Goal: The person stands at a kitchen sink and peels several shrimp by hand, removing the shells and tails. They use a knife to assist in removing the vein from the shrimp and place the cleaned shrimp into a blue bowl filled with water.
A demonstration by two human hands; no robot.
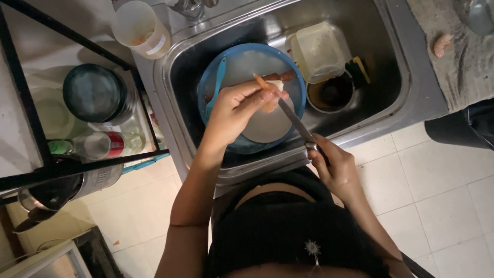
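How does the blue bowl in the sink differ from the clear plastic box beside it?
The blue bowl is round and coloured; the clear plastic box is squarish and see-through. The bowl is the wider of the two. The left hand works over the bowl, while nothing touches the box. Both sit inside the metal sink.

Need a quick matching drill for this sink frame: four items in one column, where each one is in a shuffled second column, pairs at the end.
Items:
1. knife
2. blue bowl
3. clear plastic container
4. plastic cup

Places:
A. on the counter left of the sink
B. in the right hand, blade pointing up toward the left hand
C. in the sink under both hands, with a blue utensil in it
D. at the back of the sink, right of the bowl, beside a sponge

Pairs: 1-B, 2-C, 3-D, 4-A
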